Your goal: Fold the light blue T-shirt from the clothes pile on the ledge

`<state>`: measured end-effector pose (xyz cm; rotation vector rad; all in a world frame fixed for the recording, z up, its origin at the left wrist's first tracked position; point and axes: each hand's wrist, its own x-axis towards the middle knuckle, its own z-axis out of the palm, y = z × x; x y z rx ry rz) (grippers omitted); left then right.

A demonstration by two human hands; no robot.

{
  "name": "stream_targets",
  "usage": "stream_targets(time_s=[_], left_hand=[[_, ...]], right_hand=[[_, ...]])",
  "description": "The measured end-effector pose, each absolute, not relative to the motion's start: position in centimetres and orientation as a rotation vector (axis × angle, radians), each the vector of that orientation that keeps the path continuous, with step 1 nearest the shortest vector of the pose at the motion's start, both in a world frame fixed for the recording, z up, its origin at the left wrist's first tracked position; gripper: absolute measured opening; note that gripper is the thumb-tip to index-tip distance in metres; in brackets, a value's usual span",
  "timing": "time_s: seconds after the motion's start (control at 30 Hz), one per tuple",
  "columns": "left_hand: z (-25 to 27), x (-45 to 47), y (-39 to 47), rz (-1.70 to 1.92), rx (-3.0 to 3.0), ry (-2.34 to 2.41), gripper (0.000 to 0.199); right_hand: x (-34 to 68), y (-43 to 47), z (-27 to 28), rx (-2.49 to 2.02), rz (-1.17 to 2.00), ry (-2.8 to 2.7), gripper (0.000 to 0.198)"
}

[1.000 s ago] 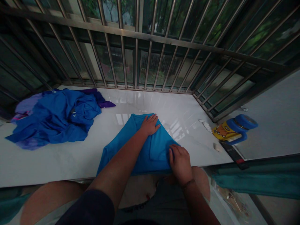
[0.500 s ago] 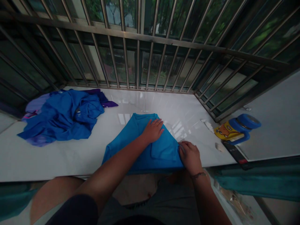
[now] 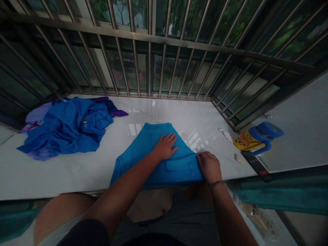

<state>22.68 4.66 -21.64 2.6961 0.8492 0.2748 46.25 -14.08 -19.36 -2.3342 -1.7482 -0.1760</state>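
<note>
A bright blue shirt (image 3: 156, 169) lies spread on the white ledge, its neckline towards the window and its lower part hanging over the front edge. My left hand (image 3: 165, 146) rests flat on the upper part of the shirt, fingers stretched out. At the shirt's right side, my right hand (image 3: 209, 166) pinches the edge of the cloth between thumb and fingers. Part of the shirt is hidden under my left forearm.
A heap of crumpled blue and purple clothes (image 3: 69, 126) lies on the left of the ledge (image 3: 123, 150). To the right stand a yellow and blue jar (image 3: 256, 137), a dark flat object (image 3: 257, 165) and small white pieces (image 3: 225, 134). Metal bars (image 3: 164, 39) close the window side.
My right hand has drawn the shirt's right edge slightly outward, and the fold near it has flattened. My left hand has stayed on the cloth, shifting a little down and left.
</note>
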Motion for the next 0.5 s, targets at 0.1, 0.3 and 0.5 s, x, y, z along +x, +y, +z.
stream_targets(time_s=[0.1,0.3,0.5], left_hand=[[-21.9,22.7,4.7,0.287,2.701,0.848,0.073],[-22.1,22.7,4.6,0.306,2.716,0.854,0.072],[-22.0,22.7,4.6,0.306,2.717,0.863,0.07]], right_hand=[[46.2,-14.1,-18.9,-2.409,-0.275,-1.64,0.029],[44.0,-14.8,-18.0,-2.167,-0.172,-1.76,0.027],[40.1,-17.3,-18.5,-2.275,0.079,-1.704,0.036]])
